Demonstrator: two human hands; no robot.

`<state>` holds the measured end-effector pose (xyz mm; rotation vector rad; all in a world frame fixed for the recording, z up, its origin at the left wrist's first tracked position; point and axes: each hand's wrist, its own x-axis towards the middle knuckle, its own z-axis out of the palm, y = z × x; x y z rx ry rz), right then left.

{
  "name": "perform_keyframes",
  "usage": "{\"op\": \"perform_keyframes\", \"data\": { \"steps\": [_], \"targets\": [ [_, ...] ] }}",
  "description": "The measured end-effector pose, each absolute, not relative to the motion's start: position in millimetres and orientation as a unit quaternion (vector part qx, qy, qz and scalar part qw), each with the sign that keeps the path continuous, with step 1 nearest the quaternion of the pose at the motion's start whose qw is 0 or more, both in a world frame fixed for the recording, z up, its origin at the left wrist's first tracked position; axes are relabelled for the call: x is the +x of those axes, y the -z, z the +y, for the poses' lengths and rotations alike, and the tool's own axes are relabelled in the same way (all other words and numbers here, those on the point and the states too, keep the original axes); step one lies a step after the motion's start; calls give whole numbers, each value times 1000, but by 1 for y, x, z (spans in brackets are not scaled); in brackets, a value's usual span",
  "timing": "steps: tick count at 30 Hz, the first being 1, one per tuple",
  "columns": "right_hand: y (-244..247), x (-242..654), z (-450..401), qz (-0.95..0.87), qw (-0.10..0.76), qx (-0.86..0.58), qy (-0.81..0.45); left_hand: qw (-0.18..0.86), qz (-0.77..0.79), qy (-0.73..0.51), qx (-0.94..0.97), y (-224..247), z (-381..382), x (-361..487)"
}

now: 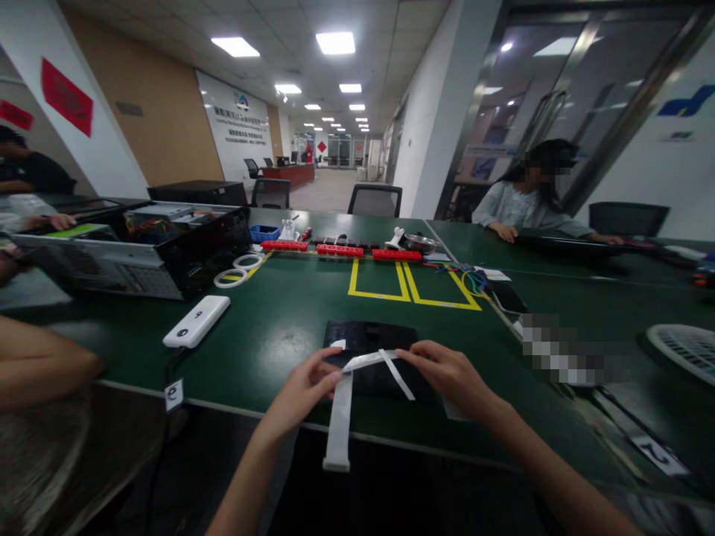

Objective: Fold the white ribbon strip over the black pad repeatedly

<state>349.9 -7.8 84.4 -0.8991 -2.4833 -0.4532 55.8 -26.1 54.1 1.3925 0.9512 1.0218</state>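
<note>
A pale grey flat ribbon cable (339, 424) is stretched between my hands near the table's front edge. Thumb and fingers of my left hand (304, 387) pinch it at a bend, and its lower length hangs down to a wide connector at the end. My right hand (447, 368) pinches the cable's other end with closed fingertips. A narrow white strip (399, 378) slants down from the cable beside the right fingertips; whether it is part of the cable I cannot tell. Beneath the hands lies a dark flat panel (372, 335) with a small white patch by my left fingers.
A white power bank (196, 321) with a black cable lies left. Behind it are white rings (230, 278) and an opened computer case (145, 246). Red strips (339, 250) and yellow tape outlines (380, 295) sit ahead. A phone (506, 298) is right. Other people sit on both sides.
</note>
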Motion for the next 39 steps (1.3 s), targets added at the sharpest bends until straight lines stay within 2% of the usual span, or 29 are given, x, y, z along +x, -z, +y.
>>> {"op": "perform_keyframes", "data": {
  "steps": [4,7,11,19,25,33,39],
  "targets": [
    [-67,341,-6,-912,162,-303,223,350,502,-427,665,-45,-21,69],
    [-61,337,-9,-921,110,-292,233,268,520,-430,688,-37,-15,72],
    [-57,331,-11,-925,65,-297,226,213,519,-420,713,-27,-12,72],
    [-56,321,-8,-933,38,-289,212,129,525,-416,731,-18,-11,76],
    [-62,315,-8,-937,8,-301,179,59,563,-312,763,-18,-15,76],
    [-51,309,-20,-937,53,-340,61,-45,570,-204,795,-36,-28,86],
    [-38,302,-31,-919,61,-387,47,-84,571,-203,791,-30,-38,93]
  ]
}}
